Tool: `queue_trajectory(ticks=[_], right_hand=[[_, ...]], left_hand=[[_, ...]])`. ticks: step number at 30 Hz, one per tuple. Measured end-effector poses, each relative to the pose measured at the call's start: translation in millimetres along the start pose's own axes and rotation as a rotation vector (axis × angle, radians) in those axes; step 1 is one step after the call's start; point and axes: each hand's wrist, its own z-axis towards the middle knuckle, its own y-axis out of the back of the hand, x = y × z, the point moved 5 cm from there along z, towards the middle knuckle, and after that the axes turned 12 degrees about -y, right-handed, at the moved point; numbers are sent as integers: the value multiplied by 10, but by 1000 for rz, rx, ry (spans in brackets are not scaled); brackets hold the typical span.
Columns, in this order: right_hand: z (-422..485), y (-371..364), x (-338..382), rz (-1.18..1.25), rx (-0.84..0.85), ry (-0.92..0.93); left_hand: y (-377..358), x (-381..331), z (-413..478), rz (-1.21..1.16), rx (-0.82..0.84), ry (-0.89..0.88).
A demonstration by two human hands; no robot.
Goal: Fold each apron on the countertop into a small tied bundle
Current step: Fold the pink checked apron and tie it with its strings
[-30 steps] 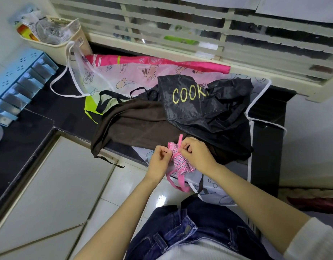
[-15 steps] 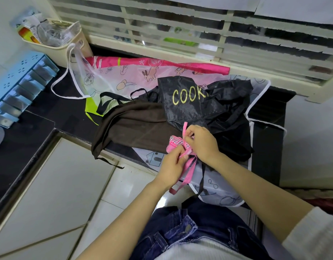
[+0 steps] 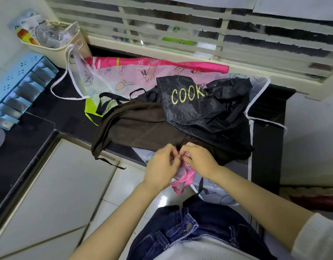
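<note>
A small pink checked apron bundle (image 3: pixel 186 178) is held at the counter's front edge, mostly hidden by my hands, its pink straps hanging below. My left hand (image 3: pixel 163 166) and my right hand (image 3: pixel 198 158) meet over it, fingertips pinching the straps. Behind lie a brown apron (image 3: pixel 135 126), a shiny black apron (image 3: pixel 205 107) printed "COOK", a translucent pink cartoon apron (image 3: pixel 124 77) with white trim and a pale printed apron (image 3: pixel 216 192) draped over the counter edge.
The black countertop (image 3: pixel 40 117) runs left and back to a louvred window (image 3: pixel 199 34). A cream basket (image 3: pixel 55 44) with plastic bags stands at the back left, next to a blue rack (image 3: pixel 17 87). White floor tiles (image 3: pixel 49 194) lie below.
Both hands dropped back to the counter edge and closed together over the bundle. The raised strap end is no longer visible above my right hand.
</note>
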Motion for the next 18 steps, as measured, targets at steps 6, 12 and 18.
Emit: queue_trajectory(ticks=[6,12,18], right_hand=[[26,-22,-50,114,32,-23],[-87,26,-68,199,-120,-93],[-224,-103,-40,-213,-26,-238]], left_hand=[[-149,199,284,-164,158,105],[-204,228,342,-198,115,134],[-284,243,361,-152,139,145]])
